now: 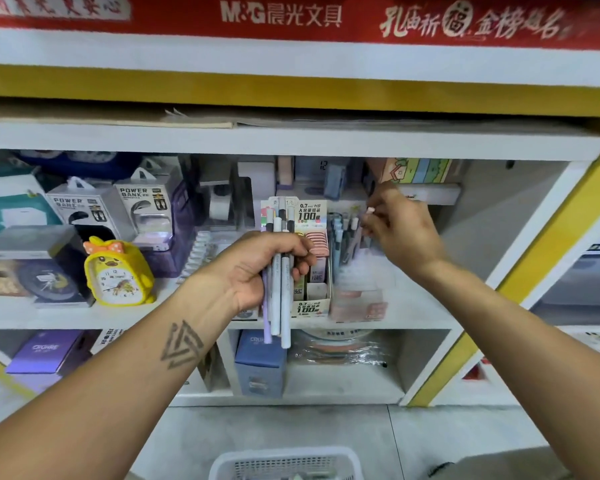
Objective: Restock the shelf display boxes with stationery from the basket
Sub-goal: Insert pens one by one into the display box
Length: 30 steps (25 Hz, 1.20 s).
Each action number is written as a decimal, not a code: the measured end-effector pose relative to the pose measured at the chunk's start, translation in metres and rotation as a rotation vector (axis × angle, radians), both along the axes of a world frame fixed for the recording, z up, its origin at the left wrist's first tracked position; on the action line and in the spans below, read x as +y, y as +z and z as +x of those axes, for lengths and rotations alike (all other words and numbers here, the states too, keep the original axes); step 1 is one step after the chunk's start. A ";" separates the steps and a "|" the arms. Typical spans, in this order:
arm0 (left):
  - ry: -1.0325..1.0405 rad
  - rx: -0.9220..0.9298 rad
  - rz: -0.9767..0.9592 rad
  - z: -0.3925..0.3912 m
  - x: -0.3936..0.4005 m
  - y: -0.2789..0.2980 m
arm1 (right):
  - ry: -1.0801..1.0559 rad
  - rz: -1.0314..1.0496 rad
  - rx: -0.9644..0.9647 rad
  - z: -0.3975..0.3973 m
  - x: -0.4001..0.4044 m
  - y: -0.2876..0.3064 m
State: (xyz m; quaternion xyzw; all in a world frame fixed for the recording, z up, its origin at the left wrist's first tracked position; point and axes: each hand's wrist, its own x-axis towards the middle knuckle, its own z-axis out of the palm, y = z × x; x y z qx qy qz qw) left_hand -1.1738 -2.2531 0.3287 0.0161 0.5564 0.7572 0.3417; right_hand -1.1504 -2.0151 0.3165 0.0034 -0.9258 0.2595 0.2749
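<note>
My left hand (pixel 264 268) grips a bundle of pens (pixel 278 306) upright, in pale blue, lilac, white and dark colours, in front of the middle shelf. My right hand (pixel 400 230) is raised at the right and pinches the white tip of one pen (pixel 370 210) above a clear display box (pixel 357 306) that holds several standing pens. A cardboard lead-refill display box (pixel 310 308) marked 0.7 HB stands just left of it, partly hidden by my left hand. The white mesh basket (pixel 286 462) sits on the floor at the bottom edge.
A yellow duck alarm clock (pixel 118 271), two power bank packs (pixel 142 209) and dark boxes fill the shelf's left side. Boxes and a wrapped round item lie in the lower compartments. A yellow-edged white shelf post (pixel 520 271) slants at the right. Grey floor lies below.
</note>
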 end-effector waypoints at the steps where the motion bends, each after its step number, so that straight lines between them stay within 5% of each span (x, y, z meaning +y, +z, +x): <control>1: -0.002 0.007 0.004 -0.001 0.002 0.000 | 0.029 -0.018 0.005 0.000 -0.002 -0.001; 26: -0.035 0.008 0.020 -0.007 0.015 -0.001 | 0.089 -0.082 -0.150 -0.009 -0.009 -0.012; 30: -0.039 0.006 0.022 -0.009 0.016 -0.004 | 0.054 -0.257 -0.058 -0.013 -0.015 -0.005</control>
